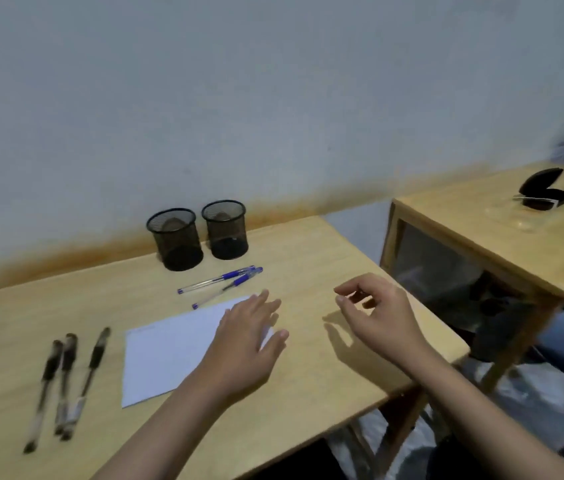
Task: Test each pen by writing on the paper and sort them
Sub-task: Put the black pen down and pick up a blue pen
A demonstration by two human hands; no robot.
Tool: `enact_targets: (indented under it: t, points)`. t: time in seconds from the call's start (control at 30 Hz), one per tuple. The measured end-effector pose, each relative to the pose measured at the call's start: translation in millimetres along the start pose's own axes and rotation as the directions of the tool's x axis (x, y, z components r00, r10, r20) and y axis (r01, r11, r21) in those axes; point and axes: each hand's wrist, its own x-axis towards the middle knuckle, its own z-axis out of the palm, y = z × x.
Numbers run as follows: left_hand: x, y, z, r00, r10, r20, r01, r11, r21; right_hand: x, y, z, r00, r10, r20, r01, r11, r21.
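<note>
Three black pens [66, 382] are laid at the table's [308, 393] left. The paper [169, 355] is pressed under the flat, spread left hand [246, 341]. Two blue pens [221, 284] lie before two cups [197, 233]. The right hand [377, 313] is held loosely curled, empty, above the table.

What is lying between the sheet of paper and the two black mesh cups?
Two blue pens lie side by side on the table, between the paper and the mesh cups, as the head view shows.
</note>
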Motion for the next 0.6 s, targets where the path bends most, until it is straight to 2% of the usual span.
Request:
enact_targets:
  t: [0.13, 0.3, 0.4, 0.6]
  points:
    - [-42, -42, -19, 0.987, -0.153, -0.049, 0.157, 0.984, 0.080, 19, -23, 62, 0.985, -0.084, 0.151, 0.072, 0.994, 0.086]
    - [-78, -81, -35, 0.968, -0.209, -0.140, 0.229, 0.962, 0.150, 47, -43, 118, 0.946, -0.130, 0.298, 0.115, 0.991, 0.069]
    - [-84, -91, -36, 0.963, -0.218, -0.162, 0.240, 0.961, 0.137, 71, -45, 144, 0.924, -0.127, 0.360, 0.149, 0.988, -0.034]
    - [-83, -93, -31, 0.960, -0.222, -0.169, 0.246, 0.961, 0.130, 107, -31, 173, 0.841, -0.151, 0.519, 0.326, 0.908, -0.264]
